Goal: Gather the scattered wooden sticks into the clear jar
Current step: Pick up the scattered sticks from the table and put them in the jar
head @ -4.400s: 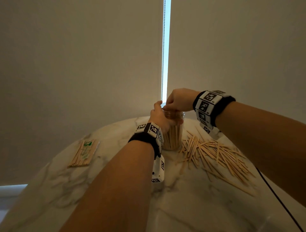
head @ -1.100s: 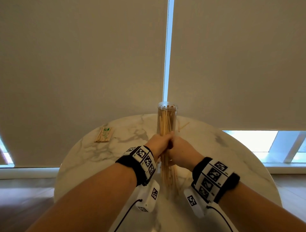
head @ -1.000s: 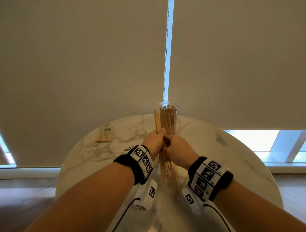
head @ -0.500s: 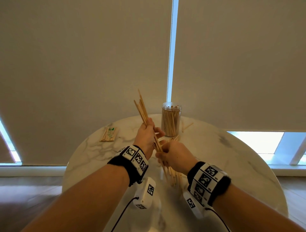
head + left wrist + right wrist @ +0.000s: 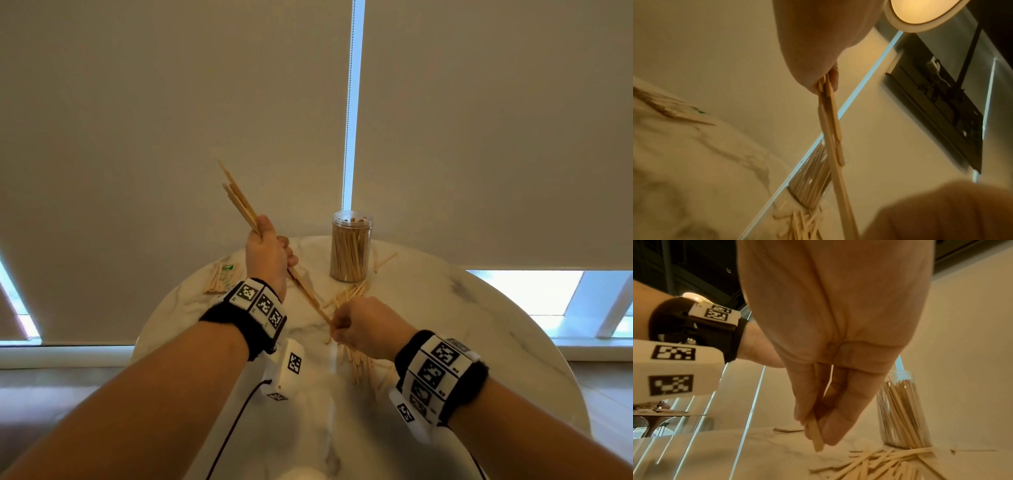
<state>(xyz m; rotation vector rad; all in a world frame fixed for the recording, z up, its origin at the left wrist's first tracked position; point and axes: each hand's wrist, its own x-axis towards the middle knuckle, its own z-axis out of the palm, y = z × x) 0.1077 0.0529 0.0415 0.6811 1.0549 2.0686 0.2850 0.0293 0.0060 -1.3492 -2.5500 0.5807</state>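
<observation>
We grip a bundle of flat wooden sticks (image 5: 239, 205) in left hand (image 5: 269, 255); right hand (image 5: 363, 327) pinches its lower end. Clear cylindrical jar (image 5: 351, 246), packed with sticks, stands at 12 o'clock on round marble counter (image 5: 479, 325). Loose sticks (image 5: 346, 294) lie between. Wrapped stick packet (image 5: 222, 279) at 10 o'clock.

The jar (image 5: 350, 247) stands at the far side of the table (image 5: 479, 325); loose sticks (image 5: 346, 294) lie before it, a packet (image 5: 222, 278) to its left.
</observation>
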